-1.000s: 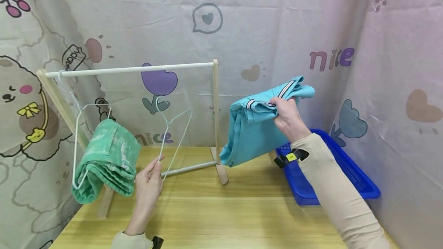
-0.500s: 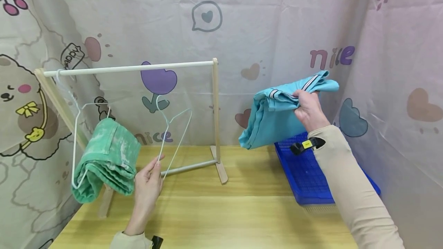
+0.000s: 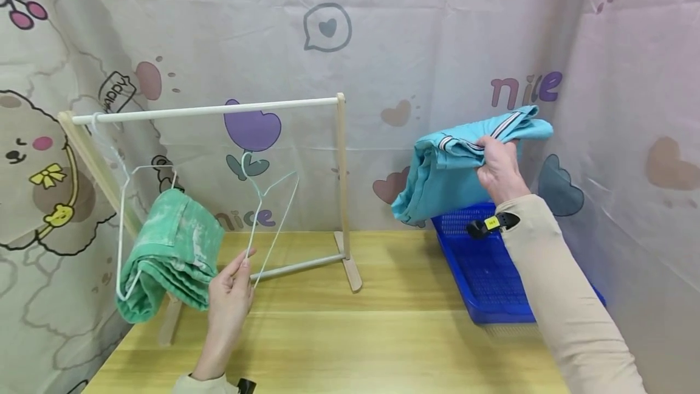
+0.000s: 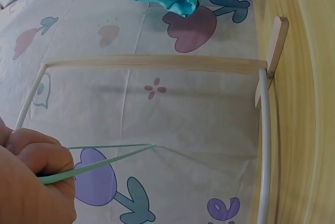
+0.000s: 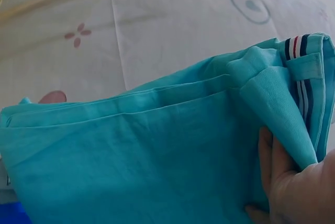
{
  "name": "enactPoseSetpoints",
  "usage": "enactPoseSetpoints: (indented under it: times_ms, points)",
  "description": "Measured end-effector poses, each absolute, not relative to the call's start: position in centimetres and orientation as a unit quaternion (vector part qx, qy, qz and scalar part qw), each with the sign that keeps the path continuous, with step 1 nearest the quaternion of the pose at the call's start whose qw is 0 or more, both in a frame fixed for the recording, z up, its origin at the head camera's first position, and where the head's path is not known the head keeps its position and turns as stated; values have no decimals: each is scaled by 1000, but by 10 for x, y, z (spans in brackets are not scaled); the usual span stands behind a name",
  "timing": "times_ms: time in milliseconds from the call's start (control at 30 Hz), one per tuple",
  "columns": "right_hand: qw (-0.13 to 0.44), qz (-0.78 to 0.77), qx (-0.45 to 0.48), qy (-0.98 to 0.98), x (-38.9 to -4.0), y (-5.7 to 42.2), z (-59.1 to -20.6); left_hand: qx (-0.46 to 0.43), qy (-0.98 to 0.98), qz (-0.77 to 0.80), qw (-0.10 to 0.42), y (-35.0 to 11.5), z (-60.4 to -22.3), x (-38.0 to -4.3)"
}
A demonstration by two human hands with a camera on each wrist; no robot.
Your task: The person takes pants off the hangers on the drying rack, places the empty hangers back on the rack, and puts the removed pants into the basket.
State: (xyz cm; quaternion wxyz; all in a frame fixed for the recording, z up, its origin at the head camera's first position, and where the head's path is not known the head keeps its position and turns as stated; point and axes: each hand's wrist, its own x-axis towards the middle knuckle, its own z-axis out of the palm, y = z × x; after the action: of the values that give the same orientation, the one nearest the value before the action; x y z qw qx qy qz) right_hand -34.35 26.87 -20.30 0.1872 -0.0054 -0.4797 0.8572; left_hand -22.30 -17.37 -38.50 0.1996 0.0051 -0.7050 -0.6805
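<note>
In the head view my left hand (image 3: 229,297) pinches a pale green clothes hanger (image 3: 298,176) by its side wire, hook upward, in front of the rack. The left wrist view shows the curled fingers (image 4: 44,153) around the wire. My right hand (image 3: 500,169) grips folded turquoise pants (image 3: 451,190) by the striped waistband, raised at the right. A belt loop (image 5: 306,67) shows in the right wrist view, where the fingers go under the fold. The pants' lower end hangs to the left, overlapping the back of a blue basket (image 3: 470,297) in the head view.
A rack with a white top rod (image 3: 219,111) and wooden posts (image 3: 342,175) stands on the left of the wooden table (image 3: 383,339). From its left end a white hanger (image 3: 119,236) carries folded green pants (image 3: 180,224). Printed cloth (image 3: 404,47) encloses the back and sides.
My right hand has carried the turquoise pants to the right and a little upward, away from the rack. My left hand and the hanger have shifted only slightly left.
</note>
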Motion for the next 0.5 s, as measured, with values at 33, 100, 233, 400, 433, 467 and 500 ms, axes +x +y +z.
enactPoseSetpoints:
  times_ms: [33,100,233,400,433,467,500]
  points:
    - [189,856,-6,-481,-344,271,-203,2,-708,-678,199,-174,-384,-223]
    - [188,852,-13,-488,-344,277,-203,-1,-714,-672,198,-174,-384,-223]
    - [189,840,-21,-508,-350,287,-201,3,-716,-669,200,-174,-384,-223]
    - [199,828,-31,-523,-359,308,-199,-1,-718,-666,201,-174,-386,-223]
    - [200,829,-32,-522,-361,313,-200,-3,-719,-665,202,-175,-386,-223]
    - [201,830,-34,-519,-363,318,-200,-5,-719,-665,202,-175,-386,-223]
    - [202,832,-37,-515,-364,324,-201,-6,-719,-665,203,-175,-387,-223]
